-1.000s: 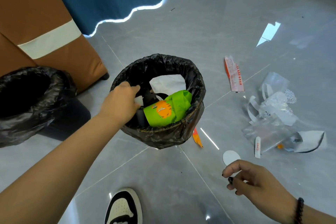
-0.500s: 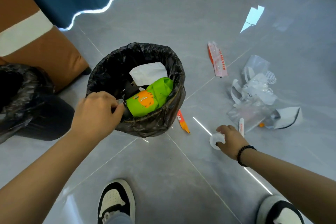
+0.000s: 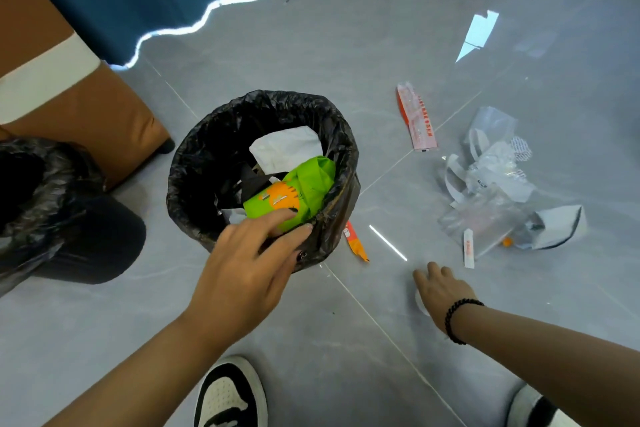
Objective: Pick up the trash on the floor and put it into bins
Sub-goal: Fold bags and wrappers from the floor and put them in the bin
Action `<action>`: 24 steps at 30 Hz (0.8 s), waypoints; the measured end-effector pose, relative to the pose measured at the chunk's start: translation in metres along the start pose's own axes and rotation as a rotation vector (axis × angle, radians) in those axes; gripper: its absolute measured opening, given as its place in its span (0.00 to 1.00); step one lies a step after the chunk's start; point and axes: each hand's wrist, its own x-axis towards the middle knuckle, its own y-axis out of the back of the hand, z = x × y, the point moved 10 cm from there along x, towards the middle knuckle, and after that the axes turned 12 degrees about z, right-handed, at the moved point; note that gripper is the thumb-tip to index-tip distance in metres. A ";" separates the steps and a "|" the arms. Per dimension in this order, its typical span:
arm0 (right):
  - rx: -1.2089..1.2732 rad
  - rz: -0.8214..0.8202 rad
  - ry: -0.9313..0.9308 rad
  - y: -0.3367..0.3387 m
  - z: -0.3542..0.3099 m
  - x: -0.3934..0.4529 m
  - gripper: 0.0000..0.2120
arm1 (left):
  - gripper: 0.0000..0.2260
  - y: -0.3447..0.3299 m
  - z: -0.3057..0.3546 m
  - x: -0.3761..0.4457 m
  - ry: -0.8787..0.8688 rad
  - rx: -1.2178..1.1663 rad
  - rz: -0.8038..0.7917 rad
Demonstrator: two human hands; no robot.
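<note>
Far left, a second bin (image 3: 41, 191) lined with black plastic sits beside a brown seat (image 3: 86, 104), out of reach and out of play. Next along, the main bin (image 3: 346, 149) with its black liner, already carrying a green and orange wrapper (image 3: 298, 189) and a white paper (image 3: 285, 147). The left hand (image 3: 242, 274) is at the near rim, fingers spread and fairly straight, fingertips on the liner edge and over the green wrapper, gripping nothing that I can see; my read is that it steadies the bin so it stands ready for the next drop. A small orange wrapper (image 3: 356, 244) lies on the floor tight against the bin's right side. Then the right hand (image 3: 440, 291), palm down flat on the tile, fingers extended, covering a white round scrap (image 3: 420, 303) of which only an edge peeks out; whether it has that scrap pinched, I cannot tell. Likely it is pressing down to get a flat piece off a slick floor. Beyond it, trash waiting on the tiles: a red and white sachet (image 3: 417, 118), a thin white stick packet (image 3: 468, 248), and a heap of clear plastic bags (image 3: 491, 191) well apart from the bin.
</note>
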 end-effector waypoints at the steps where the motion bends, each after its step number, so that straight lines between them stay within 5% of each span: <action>1: -0.001 0.003 0.000 0.001 0.002 -0.001 0.26 | 0.13 0.002 -0.004 -0.001 0.019 -0.006 0.023; 7: 0.271 -0.052 -0.059 0.023 0.017 0.003 0.10 | 0.11 0.002 -0.012 -0.002 0.036 -0.053 0.085; 10: 0.639 0.203 -0.100 0.092 0.021 0.018 0.17 | 0.10 0.005 -0.012 -0.001 0.056 -0.069 0.117; 14: 1.299 0.532 -0.073 0.236 0.016 0.011 0.09 | 0.09 0.003 -0.016 -0.001 0.096 -0.104 0.137; 16: 1.298 0.534 0.043 0.284 -0.004 0.004 0.07 | 0.08 0.001 -0.018 -0.002 0.119 -0.126 0.140; 20: 0.914 0.466 0.205 0.311 -0.045 0.016 0.05 | 0.08 0.001 -0.018 -0.004 0.157 -0.153 0.175; 24: 0.679 0.576 0.261 0.333 -0.060 0.046 0.05 | 0.08 0.002 -0.016 -0.003 0.171 -0.133 0.202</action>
